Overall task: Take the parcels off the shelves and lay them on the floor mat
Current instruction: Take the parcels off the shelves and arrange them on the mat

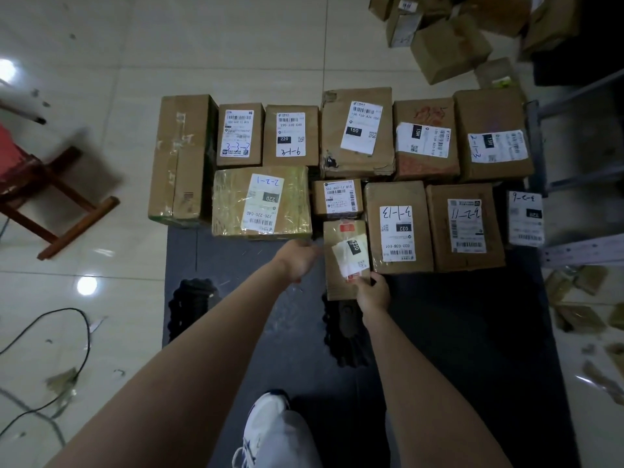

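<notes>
Fingers (363, 282) of the right hand (373, 293) pinch the near right corner of a small flat brown cardboard parcel (337, 288), which bears a crumpled white label under glossy tape. This parcel lies in the front row on the mat, between a little box and the person. The left hand (299, 261) sits just beside the parcel's left edge; its fingers are blurred, so their grip cannot be told.

Around everything spreads a glossy pale tiled floor (202, 45). On it lies one dark grey floor mat (472, 332), matte and rectangular. One grey metal shelf frame (574, 244) stands at the mat's right edge.

Eleven other parcels (358, 133) rest on the mat in two rows, packed edge to edge. Six form the far row, all brown cardboard, the leftmost long and narrow. Five more share the near row: one wrapped in shiny yellowish tape, one small cardboard box, two medium cardboard boxes, and one dark packet with a white label. Most carry white barcode labels with handwritten numbers.

A loose heap of brown cardboard boxes (445, 49) sits at top right, off the mat; their number is unclear.

One wooden stool with a red seat (50, 197) stands left. One white sneaker (266, 423) shows below. One thin black cable (86, 336) loops over the tiles.
</notes>
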